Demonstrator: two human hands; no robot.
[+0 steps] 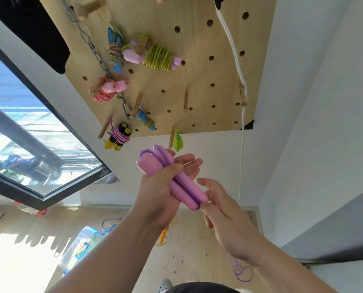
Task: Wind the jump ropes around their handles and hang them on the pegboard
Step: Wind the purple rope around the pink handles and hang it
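My left hand point(157, 193) grips two pink jump-rope handles point(189, 192) held side by side, with a purple rope point(162, 154) running lengthwise between them and looping over their top end. My right hand point(225, 210) sits at the handles' lower end, fingers pinching the purple rope there. The rope's loose tail point(240, 270) dangles below my right forearm. Above on the wall is the wooden pegboard point(197, 66), where several wound ropes hang: a pink-handled one with green rope point(155, 55), a blue one point(115, 49), a pink one point(108, 89), a yellow-black one point(118, 135).
Free wooden pegs point(185, 99) stick out of the pegboard's lower middle and right. A metal chain point(96, 53) and a white cable point(235, 56) hang on the board. An open window point(38, 166) is at left. More ropes point(163, 234) and a plastic box point(81, 244) lie on the floor.
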